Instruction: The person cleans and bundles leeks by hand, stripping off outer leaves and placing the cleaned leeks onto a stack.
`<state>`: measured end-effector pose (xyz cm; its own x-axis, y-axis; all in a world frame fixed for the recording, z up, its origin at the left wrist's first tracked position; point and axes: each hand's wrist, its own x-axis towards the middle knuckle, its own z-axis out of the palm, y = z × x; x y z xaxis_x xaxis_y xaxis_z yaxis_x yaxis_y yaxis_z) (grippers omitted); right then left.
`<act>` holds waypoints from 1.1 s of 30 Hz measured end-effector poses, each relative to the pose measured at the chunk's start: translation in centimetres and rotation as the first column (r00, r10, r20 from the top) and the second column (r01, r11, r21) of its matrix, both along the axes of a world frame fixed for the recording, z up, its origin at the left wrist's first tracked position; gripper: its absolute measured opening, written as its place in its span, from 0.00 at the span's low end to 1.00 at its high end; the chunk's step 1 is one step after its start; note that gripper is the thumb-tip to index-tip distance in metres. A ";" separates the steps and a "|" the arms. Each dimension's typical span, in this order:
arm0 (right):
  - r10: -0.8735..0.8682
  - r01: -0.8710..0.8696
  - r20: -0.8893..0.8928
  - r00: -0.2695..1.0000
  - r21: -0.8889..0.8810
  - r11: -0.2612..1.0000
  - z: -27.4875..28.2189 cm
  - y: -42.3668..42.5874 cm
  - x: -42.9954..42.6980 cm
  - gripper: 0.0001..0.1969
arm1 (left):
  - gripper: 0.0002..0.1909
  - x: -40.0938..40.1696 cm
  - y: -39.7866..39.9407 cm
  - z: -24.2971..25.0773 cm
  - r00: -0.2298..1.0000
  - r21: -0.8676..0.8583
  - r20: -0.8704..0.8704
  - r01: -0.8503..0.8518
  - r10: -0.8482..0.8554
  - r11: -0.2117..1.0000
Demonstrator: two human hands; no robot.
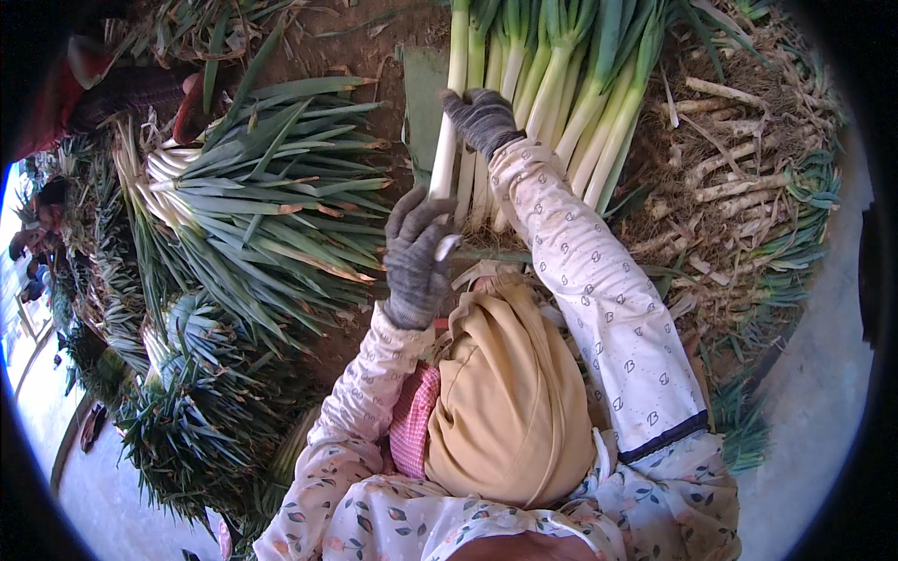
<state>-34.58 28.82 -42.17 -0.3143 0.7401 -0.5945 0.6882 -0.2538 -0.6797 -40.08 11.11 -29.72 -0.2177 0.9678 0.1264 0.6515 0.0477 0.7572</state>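
Note:
My right hand (484,120), in a grey knit glove, has its fingers on the white stalk of a leek (443,158). This leek lies at the left edge of a row of large leeks (561,91), roots towards me, green tops away. Just below its root end is my left hand (417,259), also gloved, with its fingers bent and apart. A small white bit (447,247) shows at the left thumb; whether it is peel or a covering, I cannot tell. Part of the row is hidden behind my right forearm.
Spread leeks with green leaves (280,189) lie to the left, above a tied bundle (203,343). Rooty, soil-covered leeks (729,161) are heaped on the right. A flat green sheet (424,105) lies beside the row. At the upper left another person's red sleeve (52,105) shows.

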 end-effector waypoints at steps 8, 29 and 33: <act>0.034 -0.043 0.059 0.998 0.156 0.987 -4.5 -0.6 1.4 0.28 | 0.14 -1.9 -10.4 5.3 0.989 -0.670 0.082 0.145 -0.122 0.728; 0.460 -0.442 0.204 0.864 -0.132 0.888 -13.6 -6.1 -1.5 0.22 | 0.24 -4.4 15.1 -13.5 0.926 -0.496 -0.304 -0.353 0.222 0.793; 0.281 -0.266 0.209 0.937 -0.099 0.959 -13.2 -6.6 0.6 0.20 | 0.26 -2.2 18.1 -14.7 0.912 -0.610 -0.361 -0.390 0.197 0.689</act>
<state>-33.98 22.18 -55.39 -0.3557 0.5994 -0.7171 0.8670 -0.0750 -0.4927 -42.27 29.26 -44.45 -0.5601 0.7122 -0.4232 0.6727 0.6891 0.2695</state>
